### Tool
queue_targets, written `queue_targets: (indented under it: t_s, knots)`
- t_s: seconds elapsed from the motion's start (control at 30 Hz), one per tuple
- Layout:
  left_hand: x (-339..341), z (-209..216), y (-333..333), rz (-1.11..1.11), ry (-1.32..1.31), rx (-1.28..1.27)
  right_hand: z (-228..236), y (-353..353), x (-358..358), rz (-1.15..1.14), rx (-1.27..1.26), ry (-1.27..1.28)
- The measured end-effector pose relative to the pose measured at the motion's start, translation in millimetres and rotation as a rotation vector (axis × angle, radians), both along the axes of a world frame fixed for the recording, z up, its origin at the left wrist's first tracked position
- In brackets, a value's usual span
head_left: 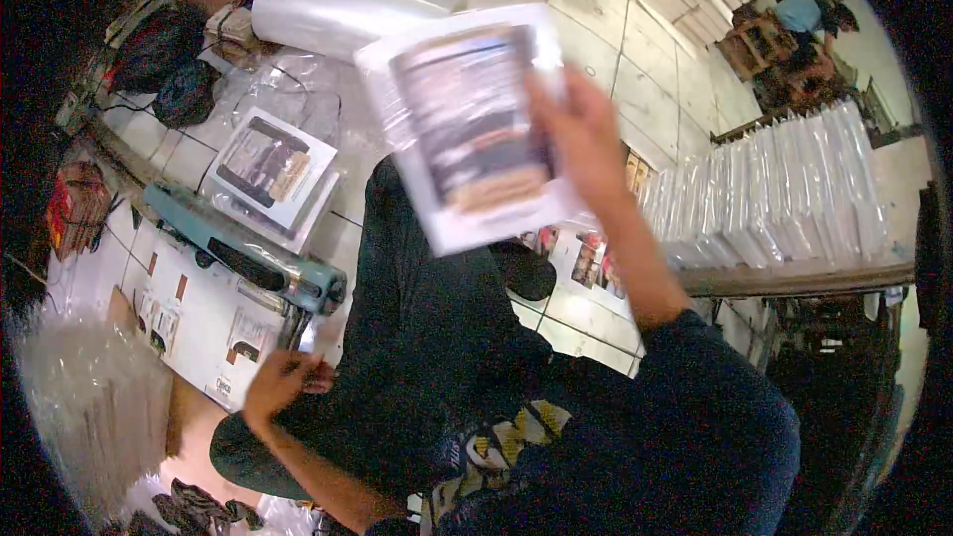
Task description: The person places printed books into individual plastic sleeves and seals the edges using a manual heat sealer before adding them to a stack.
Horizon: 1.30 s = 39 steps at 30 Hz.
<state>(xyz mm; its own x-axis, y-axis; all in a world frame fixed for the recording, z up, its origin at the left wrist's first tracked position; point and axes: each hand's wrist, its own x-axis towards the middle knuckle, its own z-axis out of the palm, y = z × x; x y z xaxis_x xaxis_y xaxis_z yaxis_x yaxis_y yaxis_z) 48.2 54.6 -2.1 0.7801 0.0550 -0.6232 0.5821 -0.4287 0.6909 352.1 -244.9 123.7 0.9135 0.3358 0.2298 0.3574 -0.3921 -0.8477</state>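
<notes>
My right hand (586, 134) grips the right edge of a flat white-bordered picture panel (467, 129), raised above my lap and smeared by motion. The panel looks shiny, and its middle is printed in brown and dark tones. Lower left, my left hand (286, 385) is closed beside the near end of a teal bar-shaped bag sealer (238, 253). Something shiny shows by its fingertips; what they hold, if anything, I cannot make out. The sealer lies on a white printed box (204, 323). Just beyond it, a similar picture panel (268, 174) rests on top of another.
A large roll of clear plastic film (347, 5) lies at the back left. On the right, many wrapped panels (764, 189) stand in a row. A stack of clear plastic bags (94, 397) is at the left. Far right, another person (804, 15) bends over brown pieces.
</notes>
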Motion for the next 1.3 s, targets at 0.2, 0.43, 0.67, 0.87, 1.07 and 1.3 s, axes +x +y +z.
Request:
queue_targets:
  t_s: [0.2,0.43,0.67,0.87,1.07,1.3]
  knots:
    - [-7,-144,-39,-0.306,0.041,0.671,52,-122,92,0.138,-0.136,0.099]
    - [3,-189,-22,-0.335,0.009,0.678,-11,-75,168,1.031,-1.667,0.267]
    - [-2,-203,-21,-0.317,-0.156,0.723,-83,-102,142,0.659,-1.045,0.046]
    - [15,-141,-60,-0.375,-0.129,0.863,-52,-214,84,0.112,-0.379,-0.162]
    - [122,16,-162,0.025,-0.349,0.625,-126,-283,29,-0.307,0.239,0.544]
    - [323,-27,-285,0.420,-0.174,-0.682,-183,-244,45,0.040,0.767,0.715]
